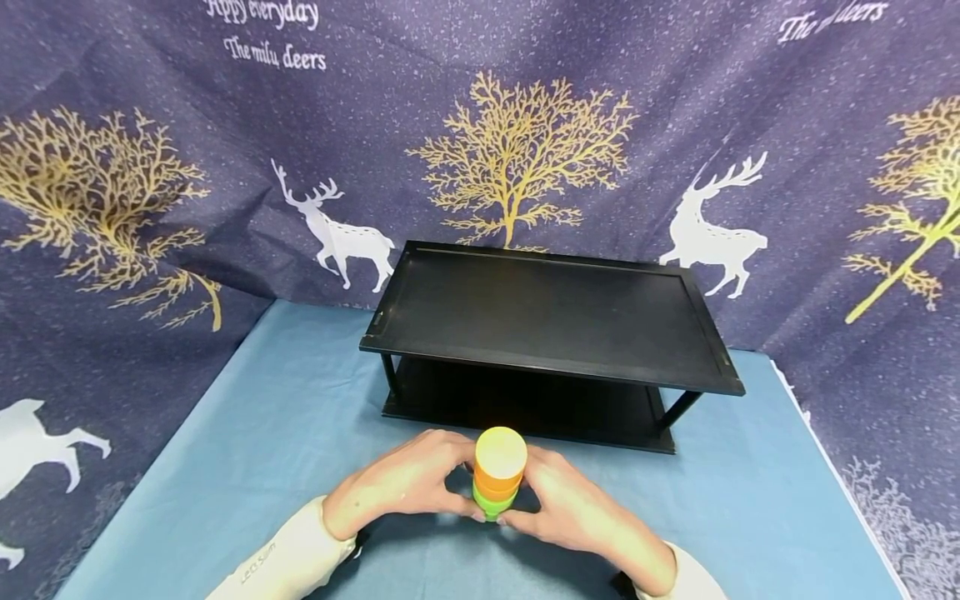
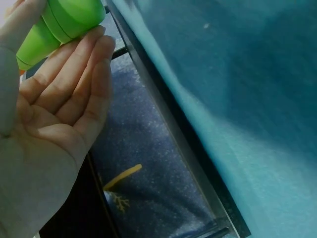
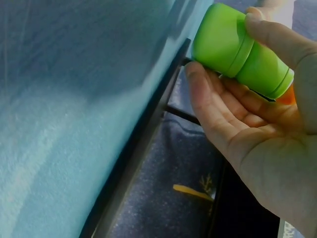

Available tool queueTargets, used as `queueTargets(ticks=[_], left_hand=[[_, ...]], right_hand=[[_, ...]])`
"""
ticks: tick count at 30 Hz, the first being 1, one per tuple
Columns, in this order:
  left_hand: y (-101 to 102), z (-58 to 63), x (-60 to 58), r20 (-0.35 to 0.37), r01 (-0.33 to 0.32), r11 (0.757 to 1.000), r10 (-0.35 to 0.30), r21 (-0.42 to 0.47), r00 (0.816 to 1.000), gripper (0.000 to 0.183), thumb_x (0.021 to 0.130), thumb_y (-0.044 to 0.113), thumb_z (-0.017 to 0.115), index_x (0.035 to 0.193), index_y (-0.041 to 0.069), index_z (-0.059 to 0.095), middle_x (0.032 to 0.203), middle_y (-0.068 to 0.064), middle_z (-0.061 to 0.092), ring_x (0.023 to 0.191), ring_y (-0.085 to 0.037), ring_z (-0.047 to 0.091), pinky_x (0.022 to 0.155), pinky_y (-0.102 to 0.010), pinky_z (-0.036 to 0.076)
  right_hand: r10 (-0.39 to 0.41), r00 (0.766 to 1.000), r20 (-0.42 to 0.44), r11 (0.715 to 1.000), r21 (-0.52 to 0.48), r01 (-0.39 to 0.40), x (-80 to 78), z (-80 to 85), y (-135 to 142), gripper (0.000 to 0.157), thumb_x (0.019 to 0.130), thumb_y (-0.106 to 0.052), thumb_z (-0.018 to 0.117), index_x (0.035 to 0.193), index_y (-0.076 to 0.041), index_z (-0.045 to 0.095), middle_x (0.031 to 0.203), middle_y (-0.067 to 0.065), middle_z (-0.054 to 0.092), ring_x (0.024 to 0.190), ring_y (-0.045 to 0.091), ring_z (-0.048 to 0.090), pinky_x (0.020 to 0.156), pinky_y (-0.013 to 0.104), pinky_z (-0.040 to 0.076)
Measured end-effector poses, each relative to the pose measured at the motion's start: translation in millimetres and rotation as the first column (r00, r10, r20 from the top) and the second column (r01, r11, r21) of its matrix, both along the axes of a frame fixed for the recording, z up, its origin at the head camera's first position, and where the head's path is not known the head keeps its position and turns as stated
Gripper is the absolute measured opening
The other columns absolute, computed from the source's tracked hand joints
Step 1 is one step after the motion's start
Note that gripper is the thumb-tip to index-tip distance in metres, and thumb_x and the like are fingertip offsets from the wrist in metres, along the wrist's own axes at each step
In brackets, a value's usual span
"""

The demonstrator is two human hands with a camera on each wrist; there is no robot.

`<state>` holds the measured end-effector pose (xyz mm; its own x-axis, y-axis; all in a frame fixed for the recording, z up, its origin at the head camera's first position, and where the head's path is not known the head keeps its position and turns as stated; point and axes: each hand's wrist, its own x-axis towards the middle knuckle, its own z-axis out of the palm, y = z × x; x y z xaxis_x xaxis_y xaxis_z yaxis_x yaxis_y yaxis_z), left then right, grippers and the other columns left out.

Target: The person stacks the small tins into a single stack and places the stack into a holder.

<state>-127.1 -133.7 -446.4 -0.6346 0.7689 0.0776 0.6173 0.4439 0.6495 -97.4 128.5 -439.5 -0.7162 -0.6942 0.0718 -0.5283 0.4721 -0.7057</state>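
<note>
A short stepped plastic cylinder [image 1: 499, 473], like stacked cups, stands between both hands in the head view, green at the bottom, orange above, with a round yellow top. My left hand [image 1: 408, 482] holds it from the left, thumb at the near side and fingers reaching behind. From the right, my right hand [image 1: 568, 505] grips it the same way, the two thumb tips close together at the green base. Both wrist views show the green part [image 3: 223, 42] wider at one end, between thumb and fingertips; some orange peeks out beyond it.
Just beyond the hands stands a black two-level rack [image 1: 547, 312], its lower shelf [image 1: 517, 404] under the top board. Blue cloth [image 1: 300, 400] covers the table. Behind and at the sides hangs a dark purple cloth [image 1: 360, 100] with deer and trees.
</note>
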Motion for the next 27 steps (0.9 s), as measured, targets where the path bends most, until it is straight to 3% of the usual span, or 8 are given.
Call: queueTargets(ticks=[11,21,27], left_hand=[[7.7,16.6,0.4,0.002,0.002,1.000,-0.002,0.016,1.000,0.046,0.080,0.048,0.092,0.119,0.031,0.074,0.109,0.027,0.071,0.101,0.006,0.066,0.092,-0.027,0.058],[12.4,33.0,0.4,0.002,0.021,0.999,-0.022,0.029,1.000,0.042,0.081,0.048,0.092,0.116,0.031,0.076,0.104,0.027,0.072,0.099,-0.004,0.071,0.091,-0.031,0.060],[15.2,41.6,-0.6,0.000,0.028,0.999,-0.028,0.023,1.000,0.040,0.080,0.048,0.092,0.113,0.030,0.077,0.103,0.027,0.072,0.098,-0.001,0.070,0.091,-0.028,0.059]], right_hand=[[-0.007,0.999,-0.039,1.000,-0.017,0.006,0.8,12.7,9.4,0.061,0.084,-0.018,0.092,0.135,-0.028,0.060,0.123,-0.014,0.066,0.106,0.006,0.065,0.091,0.032,0.060],[0.024,0.997,-0.071,0.998,-0.056,-0.028,2.2,25.5,14.3,0.062,0.083,-0.016,0.093,0.132,-0.033,0.060,0.122,-0.016,0.067,0.106,0.006,0.067,0.090,0.032,0.060],[0.023,0.999,-0.047,0.999,-0.043,-0.025,0.2,36.1,17.5,0.057,0.084,-0.018,0.092,0.129,-0.034,0.061,0.120,-0.017,0.067,0.104,0.005,0.066,0.088,0.035,0.061]])
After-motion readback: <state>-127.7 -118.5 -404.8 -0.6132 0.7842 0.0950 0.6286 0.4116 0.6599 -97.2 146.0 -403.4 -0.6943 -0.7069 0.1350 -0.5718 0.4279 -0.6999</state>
